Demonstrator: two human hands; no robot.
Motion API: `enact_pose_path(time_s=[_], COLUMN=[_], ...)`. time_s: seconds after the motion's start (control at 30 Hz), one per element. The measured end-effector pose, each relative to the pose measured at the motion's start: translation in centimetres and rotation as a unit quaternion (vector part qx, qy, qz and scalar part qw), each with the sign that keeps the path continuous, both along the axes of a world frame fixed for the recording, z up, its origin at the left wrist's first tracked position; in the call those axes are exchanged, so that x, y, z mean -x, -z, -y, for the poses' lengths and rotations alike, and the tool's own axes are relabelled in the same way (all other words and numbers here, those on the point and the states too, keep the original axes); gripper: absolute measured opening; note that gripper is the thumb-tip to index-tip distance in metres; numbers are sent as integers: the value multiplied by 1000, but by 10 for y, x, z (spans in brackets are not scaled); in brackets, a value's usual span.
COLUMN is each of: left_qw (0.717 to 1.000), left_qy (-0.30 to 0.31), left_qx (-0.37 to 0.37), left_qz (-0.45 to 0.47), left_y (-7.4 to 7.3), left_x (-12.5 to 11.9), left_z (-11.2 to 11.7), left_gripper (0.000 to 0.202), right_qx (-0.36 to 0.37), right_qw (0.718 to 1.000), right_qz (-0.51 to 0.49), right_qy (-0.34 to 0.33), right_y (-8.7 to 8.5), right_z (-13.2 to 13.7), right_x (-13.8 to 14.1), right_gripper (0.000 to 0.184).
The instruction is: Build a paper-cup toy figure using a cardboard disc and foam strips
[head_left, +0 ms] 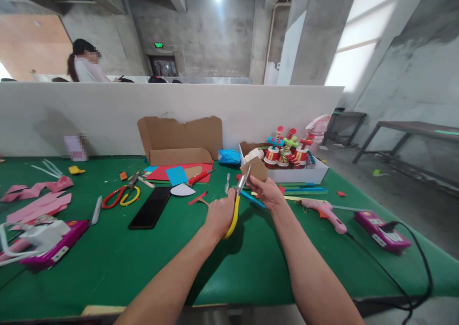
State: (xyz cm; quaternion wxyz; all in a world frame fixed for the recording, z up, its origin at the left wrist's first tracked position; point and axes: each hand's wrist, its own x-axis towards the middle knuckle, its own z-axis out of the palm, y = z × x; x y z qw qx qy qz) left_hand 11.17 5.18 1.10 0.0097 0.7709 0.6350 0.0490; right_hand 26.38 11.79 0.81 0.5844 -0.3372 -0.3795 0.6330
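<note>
My left hand grips a pair of scissors by its yellow handle, blades pointing up and away. Between the fingers of my right hand is a small piece of brown cardboard with a rounded edge. The scissor blades meet the cardboard's left side; whether they are cutting into it I cannot tell. Below the hands lie blue strips on the green table. A white paper piece and a red strip rest left of the scissors.
At left are a black phone, red-and-yellow scissors, pink paper and a purple power strip. A white box of colourful figures stands behind my right hand. Further right, a pink glue gun trails its cord to another power strip.
</note>
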Motion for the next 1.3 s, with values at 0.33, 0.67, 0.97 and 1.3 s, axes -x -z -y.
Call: enact_pose_path(time_s=[0.33, 0.67, 0.97, 1.3], left_qw=[999, 999, 1000, 999], left_qy=[-1, 4, -4, 14], left_qx=[-24, -29, -21, -15], left_qz=[-32, -14, 17, 45], left_y=[4, 9, 14, 7], left_x=[8, 10, 10, 10], left_z=[-6, -7, -10, -7], left_gripper=[26, 28, 29, 29], right_qx=[-8, 12, -8, -16], right_qw=[997, 999, 999, 999], right_qz=[-52, -16, 21, 30], right_qy=[56, 47, 29, 2], right_y=[0, -1, 9, 9], right_z=[-1, -1, -5, -5], right_x=[10, 7, 7, 0], right_gripper=[30, 30, 34, 34])
